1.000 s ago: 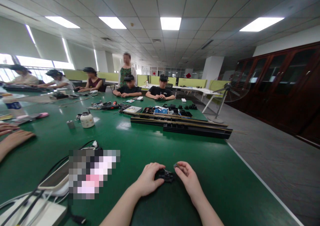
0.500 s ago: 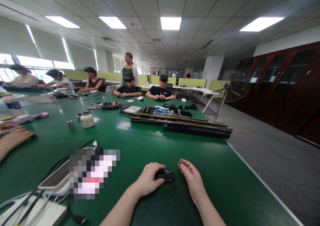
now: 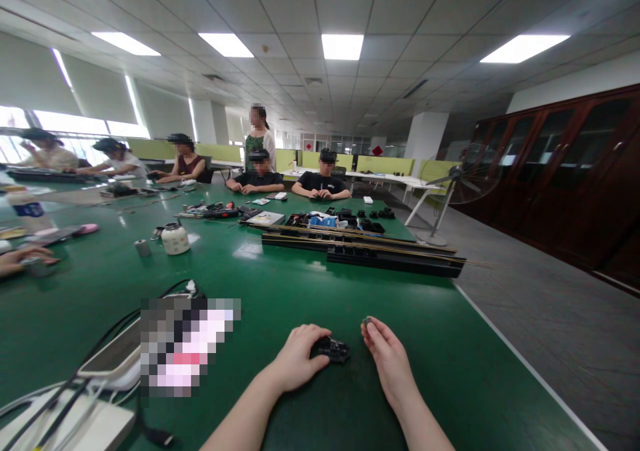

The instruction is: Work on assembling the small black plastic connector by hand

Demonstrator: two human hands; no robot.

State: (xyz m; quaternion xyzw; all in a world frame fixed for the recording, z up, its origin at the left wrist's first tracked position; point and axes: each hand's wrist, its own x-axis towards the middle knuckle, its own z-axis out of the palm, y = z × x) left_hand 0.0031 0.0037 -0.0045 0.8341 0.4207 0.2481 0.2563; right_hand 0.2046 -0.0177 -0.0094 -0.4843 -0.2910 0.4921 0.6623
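A small black part with an uneven, detailed top (image 3: 337, 350) lies on the green table (image 3: 240, 411). Its left end is between the thumb and fingers of my left hand (image 3: 301, 356), which grips it. To the right, apart from the black part, my right hand (image 3: 387, 356) pinches a small grey piece (image 3: 367, 320) at its fingertips. The piece is too small to make out in detail.
Long black rails (image 3: 395, 262) with thin rods cross the table ahead. On the left are a device with cables (image 3: 113, 354), a blurred bright screen (image 3: 193, 348), a white jar (image 3: 175, 238) and a grey cylinder (image 3: 142, 248). Another person's hand (image 3: 25, 260) is at the left edge.
My right hand has shifted slightly right with the grey piece, a little farther from the black part. At the left edge, the other person's hands have moved, and a grey object shows there.
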